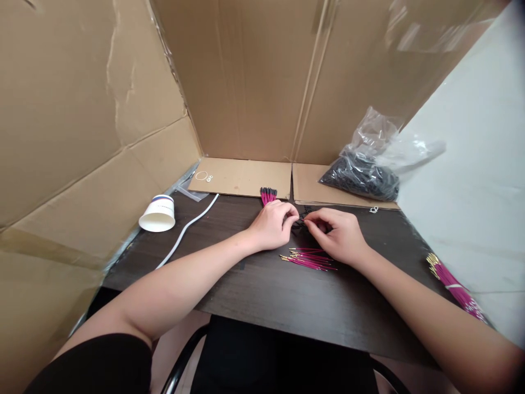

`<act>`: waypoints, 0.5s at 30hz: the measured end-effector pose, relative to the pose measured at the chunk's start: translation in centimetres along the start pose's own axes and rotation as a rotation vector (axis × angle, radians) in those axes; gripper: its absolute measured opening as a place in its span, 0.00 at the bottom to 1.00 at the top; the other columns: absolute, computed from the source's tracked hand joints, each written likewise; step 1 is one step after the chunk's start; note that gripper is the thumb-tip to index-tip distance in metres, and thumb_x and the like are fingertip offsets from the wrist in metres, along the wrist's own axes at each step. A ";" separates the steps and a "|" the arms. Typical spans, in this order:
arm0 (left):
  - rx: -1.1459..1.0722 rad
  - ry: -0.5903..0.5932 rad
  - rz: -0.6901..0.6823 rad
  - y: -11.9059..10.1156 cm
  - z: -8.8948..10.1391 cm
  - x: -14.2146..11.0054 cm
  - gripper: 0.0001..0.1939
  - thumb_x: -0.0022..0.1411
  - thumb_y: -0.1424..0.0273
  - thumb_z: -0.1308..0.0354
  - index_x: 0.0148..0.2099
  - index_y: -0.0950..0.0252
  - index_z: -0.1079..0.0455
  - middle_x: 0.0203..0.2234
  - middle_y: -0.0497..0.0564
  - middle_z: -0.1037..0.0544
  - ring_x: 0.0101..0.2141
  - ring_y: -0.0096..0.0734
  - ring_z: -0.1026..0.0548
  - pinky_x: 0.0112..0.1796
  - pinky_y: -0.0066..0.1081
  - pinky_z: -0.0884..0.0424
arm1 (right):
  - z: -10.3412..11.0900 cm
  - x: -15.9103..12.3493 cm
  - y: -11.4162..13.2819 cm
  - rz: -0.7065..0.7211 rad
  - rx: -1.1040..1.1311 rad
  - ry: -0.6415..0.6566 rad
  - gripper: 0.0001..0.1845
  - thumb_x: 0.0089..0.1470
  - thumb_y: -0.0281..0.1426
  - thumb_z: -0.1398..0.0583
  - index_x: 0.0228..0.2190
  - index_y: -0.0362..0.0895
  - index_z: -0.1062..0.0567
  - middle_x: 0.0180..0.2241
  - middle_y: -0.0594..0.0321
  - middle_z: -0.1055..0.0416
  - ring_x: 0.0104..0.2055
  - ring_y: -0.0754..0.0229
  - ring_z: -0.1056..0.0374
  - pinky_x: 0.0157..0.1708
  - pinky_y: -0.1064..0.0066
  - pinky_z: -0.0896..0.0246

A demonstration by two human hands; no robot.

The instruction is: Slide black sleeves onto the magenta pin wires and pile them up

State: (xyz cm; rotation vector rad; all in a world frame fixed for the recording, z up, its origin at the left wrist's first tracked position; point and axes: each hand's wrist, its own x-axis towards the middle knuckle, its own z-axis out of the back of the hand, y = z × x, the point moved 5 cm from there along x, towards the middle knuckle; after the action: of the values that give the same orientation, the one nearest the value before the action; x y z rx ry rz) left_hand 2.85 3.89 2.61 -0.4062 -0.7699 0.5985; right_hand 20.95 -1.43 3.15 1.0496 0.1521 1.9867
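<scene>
Left hand (273, 224) and right hand (339, 232) pinched narrow, tips near black pieces (307, 209) (can't tell what either grip holds). Loose magenta wires (309, 259) on desk (262, 293), nearer camera.

nothing legible; print (165, 207) on paper cup (153, 210) too small

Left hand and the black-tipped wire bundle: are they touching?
Cannot tell. In the head view, the left hand covers the near end of the wire bundle, hiding any contact or gap.
</scene>
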 end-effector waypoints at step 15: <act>0.067 0.032 -0.018 -0.2 0.0 0.0 0.07 0.74 0.72 0.45 0.40 0.65 0.28 0.37 0.53 0.18 0.41 0.38 0.24 0.52 0.44 0.28 | 0.0 0.1 0.3 -0.012 0.027 -0.008 0.04 0.67 0.28 0.36 0.39 0.43 0.19 0.33 0.61 0.26 0.32 0.61 0.32 0.33 0.67 0.36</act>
State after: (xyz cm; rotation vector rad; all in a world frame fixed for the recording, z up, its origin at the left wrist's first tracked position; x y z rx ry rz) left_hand 2.93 3.77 2.75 -0.3463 -0.7199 0.5978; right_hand 20.74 -1.52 3.34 1.0712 0.1806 1.9743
